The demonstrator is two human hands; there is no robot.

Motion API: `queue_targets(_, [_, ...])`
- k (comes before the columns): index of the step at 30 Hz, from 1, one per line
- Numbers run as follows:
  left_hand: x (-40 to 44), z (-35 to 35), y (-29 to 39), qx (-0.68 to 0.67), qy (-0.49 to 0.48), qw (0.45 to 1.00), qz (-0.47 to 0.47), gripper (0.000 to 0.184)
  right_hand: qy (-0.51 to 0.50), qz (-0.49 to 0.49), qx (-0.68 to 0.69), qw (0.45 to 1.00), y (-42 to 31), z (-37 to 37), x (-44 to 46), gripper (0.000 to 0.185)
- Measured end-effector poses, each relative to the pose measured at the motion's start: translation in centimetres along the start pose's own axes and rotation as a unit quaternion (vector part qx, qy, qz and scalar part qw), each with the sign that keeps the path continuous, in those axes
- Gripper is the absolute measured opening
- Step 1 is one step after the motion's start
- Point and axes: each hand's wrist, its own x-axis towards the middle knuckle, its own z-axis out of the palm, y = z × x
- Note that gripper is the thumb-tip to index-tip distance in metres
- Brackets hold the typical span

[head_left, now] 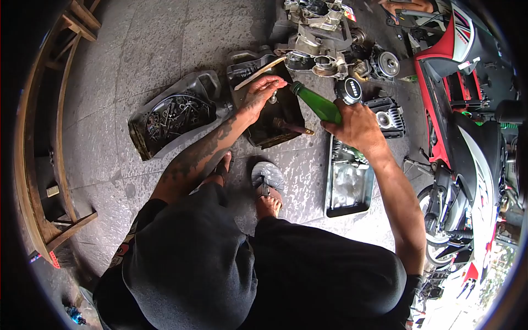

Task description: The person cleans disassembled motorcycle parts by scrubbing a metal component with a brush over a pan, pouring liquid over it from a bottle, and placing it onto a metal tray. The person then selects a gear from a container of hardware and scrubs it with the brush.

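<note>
Open floor between the dark pan and the metal tray leaves a hand a lane, with the green bottle slanting across its far end. Engine casings block the way beyond; a motorcycle walls off the right. A sandalled foot stands near left.

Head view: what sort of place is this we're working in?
Probably a motorcycle repair workshop: a motorcycle stands at the right, metal engine casings sit on the floor, and a cut-open plastic container holds loose metal parts.
</note>
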Motion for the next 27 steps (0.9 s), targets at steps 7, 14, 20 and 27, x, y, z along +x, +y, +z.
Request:
queue_targets(7, [0.2,-0.3,-0.2,-0.058,0.022,0.998,-0.028,0.024,-0.008,-0.013,0.014,1.0,0.2,1.2,-0.2,0.042])
queue_targets(14, [0.1,-0.2,0.5,-0.072,0.035,0.995,-0.051,0.026,-0.042,-0.004,-0.015,0.999,-0.2,1.7,-0.7,0.046])
queue_targets(20, [0.4,-0.4,0.2,-0.103,0.026,0.994,-0.038,0.025,-0.044,-0.004,-0.016,0.999,0.0,3.0,-1.1,0.045])
queue_targets(27, [0.5,-0.1,0.7,-0.084,0.024,0.996,-0.036,0.024,-0.032,-0.004,0.013,0.999,1.3,6.1,-1.8,0.047])
